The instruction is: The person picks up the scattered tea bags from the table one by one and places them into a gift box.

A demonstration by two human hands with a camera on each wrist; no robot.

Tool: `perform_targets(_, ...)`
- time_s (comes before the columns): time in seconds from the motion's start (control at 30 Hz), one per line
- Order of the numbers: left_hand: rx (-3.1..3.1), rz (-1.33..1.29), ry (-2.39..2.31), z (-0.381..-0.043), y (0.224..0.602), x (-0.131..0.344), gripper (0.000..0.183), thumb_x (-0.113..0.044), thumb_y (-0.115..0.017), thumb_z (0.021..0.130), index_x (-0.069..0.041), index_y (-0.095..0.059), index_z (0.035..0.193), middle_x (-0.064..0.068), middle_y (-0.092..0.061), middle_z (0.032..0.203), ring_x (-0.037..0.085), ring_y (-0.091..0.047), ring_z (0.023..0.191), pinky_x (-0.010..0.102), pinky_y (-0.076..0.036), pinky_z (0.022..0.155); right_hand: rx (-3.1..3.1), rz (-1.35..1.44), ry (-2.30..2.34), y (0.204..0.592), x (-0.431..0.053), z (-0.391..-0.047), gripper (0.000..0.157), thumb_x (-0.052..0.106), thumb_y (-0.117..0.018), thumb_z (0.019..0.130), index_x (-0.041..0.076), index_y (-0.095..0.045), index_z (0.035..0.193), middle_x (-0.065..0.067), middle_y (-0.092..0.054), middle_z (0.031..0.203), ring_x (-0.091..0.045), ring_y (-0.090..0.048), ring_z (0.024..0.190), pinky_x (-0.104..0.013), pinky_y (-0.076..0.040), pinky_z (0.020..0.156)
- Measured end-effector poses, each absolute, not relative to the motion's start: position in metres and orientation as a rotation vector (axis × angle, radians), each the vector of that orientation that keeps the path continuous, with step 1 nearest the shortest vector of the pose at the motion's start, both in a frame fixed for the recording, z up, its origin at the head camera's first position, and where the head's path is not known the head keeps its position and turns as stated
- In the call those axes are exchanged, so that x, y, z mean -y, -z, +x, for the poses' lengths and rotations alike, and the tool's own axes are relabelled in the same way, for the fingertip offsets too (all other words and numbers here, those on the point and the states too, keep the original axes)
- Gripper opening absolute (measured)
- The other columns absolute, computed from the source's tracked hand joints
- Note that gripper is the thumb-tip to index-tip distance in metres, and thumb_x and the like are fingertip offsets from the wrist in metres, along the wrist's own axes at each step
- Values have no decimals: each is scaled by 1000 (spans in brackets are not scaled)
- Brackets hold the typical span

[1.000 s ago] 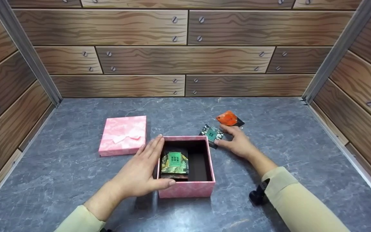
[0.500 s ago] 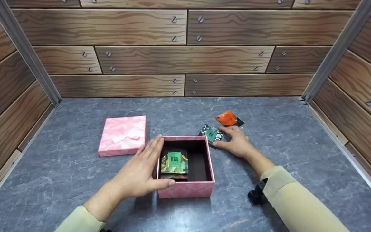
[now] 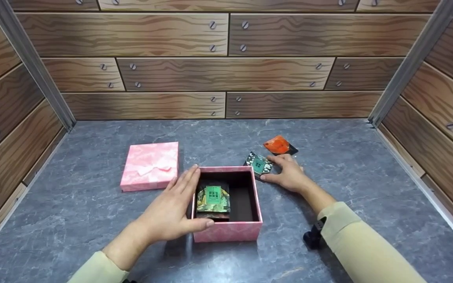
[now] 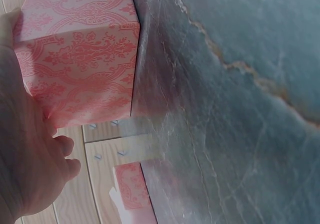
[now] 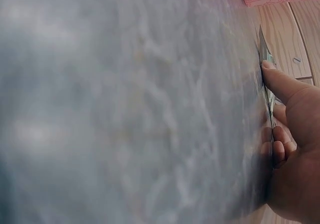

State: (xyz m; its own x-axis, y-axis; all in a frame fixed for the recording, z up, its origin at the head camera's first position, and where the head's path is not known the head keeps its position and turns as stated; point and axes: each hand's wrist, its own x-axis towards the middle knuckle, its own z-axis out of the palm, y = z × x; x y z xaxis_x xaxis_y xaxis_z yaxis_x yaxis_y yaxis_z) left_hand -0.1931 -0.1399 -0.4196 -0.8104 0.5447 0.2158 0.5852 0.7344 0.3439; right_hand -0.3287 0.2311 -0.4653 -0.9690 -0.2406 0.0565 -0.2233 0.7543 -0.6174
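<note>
An uncovered pink patterned box (image 3: 226, 232) with a black inside stands in front of me. In its left half lies a dark packet with a green label (image 3: 213, 196), on top of at least one other. My left hand (image 3: 167, 212) rests along the box's left wall, fingers straight, thumb over the front rim; the left wrist view shows it against the patterned side (image 4: 80, 74). Right of the box, my right hand (image 3: 289, 173) pinches a dark speckled packet with a teal label (image 3: 258, 164) between thumb and fingers at its right edges. The right wrist view shows this thin packet (image 5: 266, 47) edge-on.
The pink lid with a bow (image 3: 151, 165) lies left of the box. An orange and black packet (image 3: 279, 144) lies just beyond my right hand. Wood-patterned walls (image 3: 226, 74) enclose the grey marbled table (image 3: 92, 220) at the back and sides.
My right hand has shifted slightly left and closed in on the speckled packet's edges, and the packet has turned a little. My left hand and the box have stayed put.
</note>
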Motion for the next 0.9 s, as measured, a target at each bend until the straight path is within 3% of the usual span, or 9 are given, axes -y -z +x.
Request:
perform_targets(0.13, 2832, -922, 616, -193, 419, 140, 125, -81, -59, 89, 1, -10, 169, 14, -8, 177, 32, -14, 162, 55, -15, 130, -2913, -378, 998, 463, -231, -329, 83, 44, -84, 89, 7, -53, 157, -22, -47, 145, -44, -42, 138, -66, -25, 112)
perform_targets(0.37, 2833, -925, 613, -192, 418, 139, 125, -81, -59, 89, 1, -9, 169, 14, -7, 177, 31, -13, 162, 54, -15, 130, -2908, -384, 1038, 461, -233, -328, 74, 42, -86, 88, 10, -59, 149, -23, -48, 147, -44, -40, 141, -68, -23, 113)
perform_targets(0.6, 2835, -925, 613, -193, 419, 140, 125, -82, -58, 89, 0, -9, 169, 13, -6, 177, 31, -12, 162, 55, -15, 130, -2884, -389, 1202, 465, -234, -327, 67, 31, -86, 89, 10, -52, 144, -23, -52, 149, -45, -40, 144, -69, -18, 118)
perform_targets(0.73, 2839, -921, 613, -193, 419, 140, 125, -82, -58, 89, 1, -8, 169, 13, -6, 177, 31, -12, 162, 55, -15, 130, -2809, -355, 1407, 468, -233, -327, 61, 18, -82, 93, 8, -49, 144, -23, -58, 141, -42, -50, 134, -59, -28, 119)
perform_targets(0.83, 2832, -924, 619, -193, 420, 140, 125, -81, -59, 89, 1, -9, 169, 14, -7, 177, 32, -13, 162, 55, -15, 130, -2723, -341, 1592, 470, -232, -326, 56, 7, -77, 96, 4, -47, 143, -21, -67, 122, -31, -60, 113, -40, -43, 105)
perform_targets(0.9, 2829, -928, 625, -193, 420, 139, 124, -80, -59, 90, 2, -9, 169, 14, -7, 177, 33, -14, 162, 55, -15, 129, -2680, -339, 1687, 471, -232, -326, 54, 2, -75, 96, 0, -47, 142, -17, -70, 106, -24, -61, 98, -30, -44, 92)
